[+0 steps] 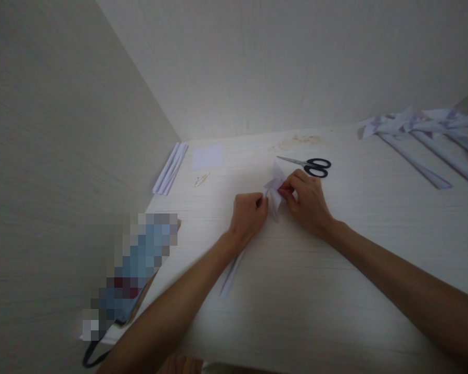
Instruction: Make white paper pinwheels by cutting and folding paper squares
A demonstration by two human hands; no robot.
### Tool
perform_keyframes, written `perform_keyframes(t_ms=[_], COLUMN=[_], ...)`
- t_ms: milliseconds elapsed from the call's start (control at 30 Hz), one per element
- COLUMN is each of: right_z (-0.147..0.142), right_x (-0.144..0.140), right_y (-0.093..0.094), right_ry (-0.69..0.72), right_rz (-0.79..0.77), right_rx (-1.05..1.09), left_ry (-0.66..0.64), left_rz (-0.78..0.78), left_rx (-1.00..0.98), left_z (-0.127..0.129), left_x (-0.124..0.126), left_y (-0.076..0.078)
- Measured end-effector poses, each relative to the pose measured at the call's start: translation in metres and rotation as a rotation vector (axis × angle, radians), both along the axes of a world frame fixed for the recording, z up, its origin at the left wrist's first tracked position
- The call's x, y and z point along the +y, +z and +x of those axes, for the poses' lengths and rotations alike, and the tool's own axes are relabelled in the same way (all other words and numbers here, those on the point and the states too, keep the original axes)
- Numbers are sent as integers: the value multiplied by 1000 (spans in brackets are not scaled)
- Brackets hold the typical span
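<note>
Both hands closed on a white paper pinwheel at mid-tabletop

Nearest, at the lower left, a black strap (89, 356) loops beside a pixelated object (142, 262), too masked to identify, at the left edge of the pale tabletop (296, 301). The lower end of a rolled paper stick (231, 275) shows beyond the left forearm and slants up beneath the left hand (250, 215). That hand's grip is narrow, fingers curled over the stick's upper part, close against the left side of the pinwheel (274, 184). The right hand (304, 200) pinches the pinwheel's right side between thumb and fingertips, so the pinwheel sits between the two hands. Just beyond the right hand lie black-handled scissors (316, 167), blades toward the left. Left of the hands are some small pale pieces (202, 180), too small to make out, with a flat paper sheet (207, 157) behind them and several paper rolls (170, 169) along the left panel. Far right, more pinwheels on sticks (437, 152) lie side by side near the back panel (288, 62).
</note>
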State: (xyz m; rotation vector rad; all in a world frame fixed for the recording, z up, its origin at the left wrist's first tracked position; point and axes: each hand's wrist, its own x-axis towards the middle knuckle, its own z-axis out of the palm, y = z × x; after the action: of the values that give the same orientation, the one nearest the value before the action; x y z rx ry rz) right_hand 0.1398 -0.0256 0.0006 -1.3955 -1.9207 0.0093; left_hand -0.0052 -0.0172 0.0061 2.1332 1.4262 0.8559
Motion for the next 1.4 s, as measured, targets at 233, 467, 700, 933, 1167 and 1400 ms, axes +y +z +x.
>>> perform_keyframes(t_ms=[233,467,700,933,1167,1400], right_z=[0,-1,-2,-2,0,1], right_x=[0,1,1,1,2,4], right_y=[-1,-1,0,0,-2,-3], right_ry=[-7,-4,-6,0,24,39], right_rz=[3,-11,-38,-34,32,36], right_rx=[-21,-36,-26,-8,58,93], left_ry=[-6,-3,5,2,-19,-40], left_rz=[3,11,4,-7,-89,-203], left_rx=[-8,-15,-8,-16,-114,-248], left_z=[0,0,0,1,1,0], left_x=[0,0,0,0,1,2], left_y=[-1,-1,-1,0,-1,-1])
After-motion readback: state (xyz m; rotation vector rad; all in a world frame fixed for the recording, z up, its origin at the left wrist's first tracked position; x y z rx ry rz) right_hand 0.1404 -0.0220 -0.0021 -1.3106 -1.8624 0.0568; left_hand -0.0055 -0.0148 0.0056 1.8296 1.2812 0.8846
